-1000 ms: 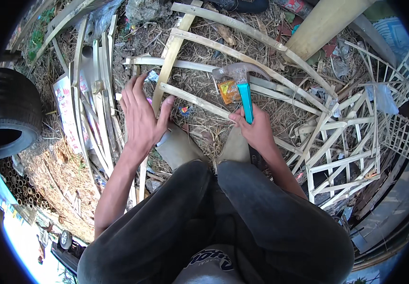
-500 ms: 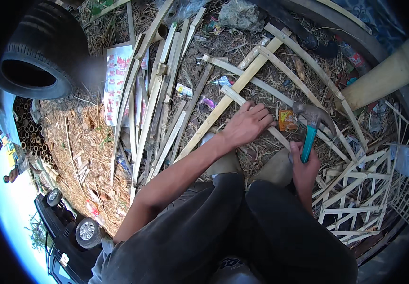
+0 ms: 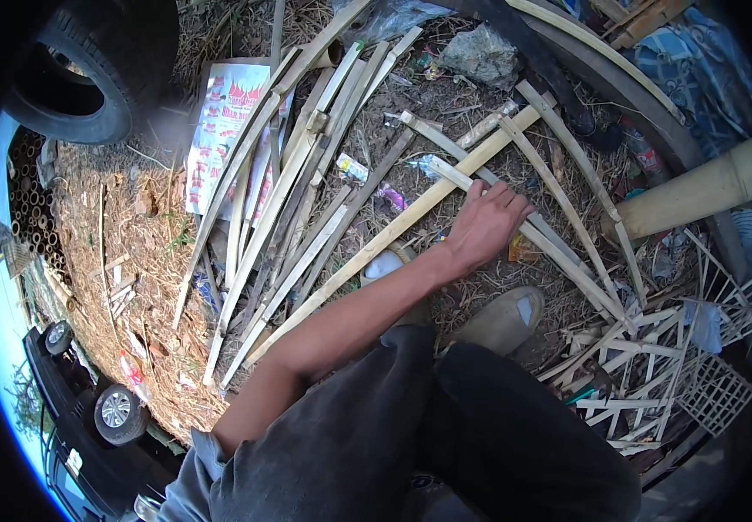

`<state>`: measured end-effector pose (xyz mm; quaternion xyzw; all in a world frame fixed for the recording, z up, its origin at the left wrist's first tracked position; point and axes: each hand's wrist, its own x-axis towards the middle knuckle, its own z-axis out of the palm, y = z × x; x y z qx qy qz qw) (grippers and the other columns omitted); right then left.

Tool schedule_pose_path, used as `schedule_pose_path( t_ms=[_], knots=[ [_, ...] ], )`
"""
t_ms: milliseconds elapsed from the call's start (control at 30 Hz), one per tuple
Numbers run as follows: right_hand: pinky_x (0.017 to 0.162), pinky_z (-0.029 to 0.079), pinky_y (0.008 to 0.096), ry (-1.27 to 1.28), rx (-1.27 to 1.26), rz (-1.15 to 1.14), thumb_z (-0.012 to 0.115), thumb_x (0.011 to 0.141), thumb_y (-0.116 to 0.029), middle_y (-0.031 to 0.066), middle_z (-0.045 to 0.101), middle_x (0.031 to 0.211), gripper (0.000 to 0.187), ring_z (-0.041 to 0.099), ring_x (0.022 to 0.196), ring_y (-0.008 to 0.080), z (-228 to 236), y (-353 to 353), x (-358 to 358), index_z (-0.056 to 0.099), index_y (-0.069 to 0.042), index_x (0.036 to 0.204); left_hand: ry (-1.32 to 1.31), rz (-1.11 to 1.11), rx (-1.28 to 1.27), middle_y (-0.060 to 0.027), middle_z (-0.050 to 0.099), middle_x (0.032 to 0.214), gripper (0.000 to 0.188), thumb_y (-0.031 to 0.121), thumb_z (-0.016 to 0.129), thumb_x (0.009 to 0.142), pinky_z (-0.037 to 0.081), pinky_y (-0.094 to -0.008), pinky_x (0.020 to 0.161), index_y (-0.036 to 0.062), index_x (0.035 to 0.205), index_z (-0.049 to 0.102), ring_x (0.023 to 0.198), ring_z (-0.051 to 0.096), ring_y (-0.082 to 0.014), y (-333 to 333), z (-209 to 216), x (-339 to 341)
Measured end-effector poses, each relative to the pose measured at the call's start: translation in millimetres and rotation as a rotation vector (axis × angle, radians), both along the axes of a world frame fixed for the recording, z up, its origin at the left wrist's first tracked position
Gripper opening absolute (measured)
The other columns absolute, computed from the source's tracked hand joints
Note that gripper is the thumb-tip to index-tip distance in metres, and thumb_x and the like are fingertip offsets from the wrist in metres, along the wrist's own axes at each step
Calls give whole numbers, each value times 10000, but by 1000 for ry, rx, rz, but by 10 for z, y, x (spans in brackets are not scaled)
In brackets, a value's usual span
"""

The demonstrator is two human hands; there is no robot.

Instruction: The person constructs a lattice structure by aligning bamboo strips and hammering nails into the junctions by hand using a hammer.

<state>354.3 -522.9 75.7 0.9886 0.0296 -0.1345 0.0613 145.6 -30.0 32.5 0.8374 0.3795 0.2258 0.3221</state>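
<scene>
From my remote view, strip (image 3: 385, 240) lies aslant, likely bracing slat (image 3: 453, 176) from below | slat crosses it, one end just past its edge | left hand (image 3: 485, 222), curled tight, grips slat, I judge for steadiness | right hand out of view; I cannot tell its hold.

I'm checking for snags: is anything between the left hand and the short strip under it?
Nothing visible: the left hand is closed over the short strip directly. The long strip crosses the short one beside the hand, toward the upper left, but does not come between them.
</scene>
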Motion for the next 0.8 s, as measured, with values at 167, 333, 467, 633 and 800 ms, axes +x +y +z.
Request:
schedule_pose_path(
  t_ms=[167,333,467,633,800],
  knots=[
    [775,553,447,-26,8,333,1001,647,-412,167,722,912,666,715,863,291,25,108,-39,669,37,1009,31,57,-5,-76,669,852,198,244,633,1025,402,-414,865,81,917,661,906,616,-249,70,-44,-28],
    [737,528,481,19,53,171,971,667,-413,138,667,803,590,677,778,378,-254,371,-394,668,1,959,4,49,-56,-72,672,864,179,224,637,1025,412,-422,879,80,923,670,908,616,-256,46,-26,-68],
    [734,518,509,62,186,-6,944,672,-360,141,691,832,517,690,790,380,-413,79,-279,672,-24,957,-20,33,-33,-74,671,865,182,219,647,1019,415,-418,887,75,909,668,906,616,-257,82,50,-63],
    [806,536,511,69,66,-20,934,652,-380,223,724,943,570,704,878,410,-462,124,-255,680,36,948,-7,19,-25,-74,663,851,193,230,650,1016,412,-407,879,76,901,669,900,610,-256,97,59,-81],
    [809,540,502,-64,72,89,930,653,-346,239,700,917,562,692,863,433,-451,-19,-214,671,55,950,-4,24,41,-50,650,826,179,239,660,1005,403,-393,863,93,903,676,894,607,-229,67,20,-104]
  ],
)
